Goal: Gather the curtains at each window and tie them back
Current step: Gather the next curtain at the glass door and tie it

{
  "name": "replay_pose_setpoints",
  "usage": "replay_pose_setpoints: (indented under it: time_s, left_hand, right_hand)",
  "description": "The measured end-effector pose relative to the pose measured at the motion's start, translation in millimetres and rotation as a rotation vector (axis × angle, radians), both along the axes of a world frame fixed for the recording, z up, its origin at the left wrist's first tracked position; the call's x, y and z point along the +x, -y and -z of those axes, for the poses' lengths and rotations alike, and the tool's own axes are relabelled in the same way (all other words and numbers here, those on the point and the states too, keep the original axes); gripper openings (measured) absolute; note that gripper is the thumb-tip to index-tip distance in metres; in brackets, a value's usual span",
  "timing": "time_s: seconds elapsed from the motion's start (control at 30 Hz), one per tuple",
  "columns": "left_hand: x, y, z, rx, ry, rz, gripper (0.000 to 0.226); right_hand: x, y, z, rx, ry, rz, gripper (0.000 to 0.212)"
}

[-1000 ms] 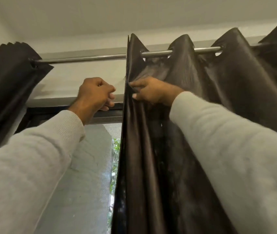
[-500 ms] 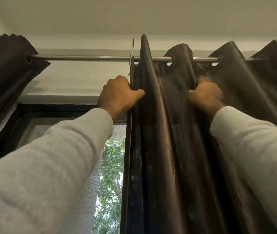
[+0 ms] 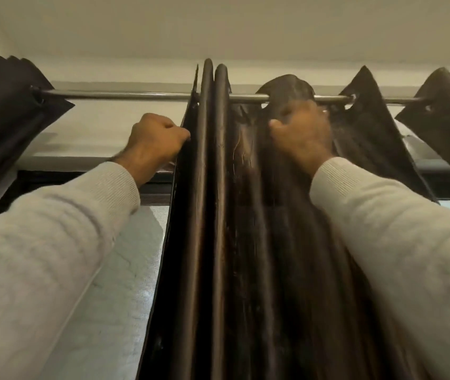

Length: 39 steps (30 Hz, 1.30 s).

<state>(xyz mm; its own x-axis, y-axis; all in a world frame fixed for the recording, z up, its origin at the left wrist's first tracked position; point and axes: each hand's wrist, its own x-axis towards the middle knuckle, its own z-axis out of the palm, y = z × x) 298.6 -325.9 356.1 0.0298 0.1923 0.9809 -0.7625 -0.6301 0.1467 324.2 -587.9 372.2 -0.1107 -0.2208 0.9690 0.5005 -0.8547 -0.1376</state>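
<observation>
A dark brown eyelet curtain [image 3: 245, 242] hangs from a metal rod [image 3: 125, 95] in front of me, its left folds bunched tight together. My left hand [image 3: 155, 141] grips the curtain's leading edge just below the rod, fingers curled round the fabric. My right hand [image 3: 300, 135] clutches a fold further right, near the top; it is blurred by motion. A second dark curtain [image 3: 7, 116] hangs gathered at the rod's far left end.
Between the two curtains the window [image 3: 114, 283] shows with a pale mesh screen and a dark frame above it. More peaked curtain folds [image 3: 443, 116] stand spread on the rod to the right. The ceiling is close overhead.
The curtain's first folds have been pushed closer together along the rod. My right hand has shifted to a fold further right and my left hand has stayed on the leading edge.
</observation>
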Motion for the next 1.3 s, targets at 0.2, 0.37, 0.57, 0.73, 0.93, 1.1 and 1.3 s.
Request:
replay_pose_setpoints:
  time_s: [0.2, 0.37, 0.57, 0.73, 0.93, 1.1, 1.3]
  left_hand:
    - [3, 6, -4, -0.023, 0.015, 0.015, 0.013]
    - [6, 2, -7, 0.016, -0.027, 0.043, 0.019]
    - [6, -9, -6, 0.073, -0.06, 0.044, 0.019]
    - [-2, -24, 2, 0.1, -0.088, 0.038, 0.012]
    - [0, -29, -8, -0.079, -0.003, -0.133, 0.037]
    - [3, -4, -11, 0.089, -0.07, -0.078, 0.019]
    - [-8, -8, -4, 0.179, -0.12, 0.26, 0.024]
  right_hand:
    - [21, 59, 15, 0.2, -0.199, -0.167, 0.082]
    - [2, 8, 20, 0.032, -0.154, -0.22, 0.036]
    - [-8, -84, -2, -0.426, -0.235, -0.682, 0.04]
    - [-2, -36, -7, -0.094, 0.263, -0.299, 0.031]
    - [28, 8, 1, 0.031, -0.127, -0.776, 0.088]
    - [23, -49, -8, -0.284, -0.17, -0.841, 0.047]
    - [18, -56, -19, -0.402, -0.25, -0.958, 0.047]
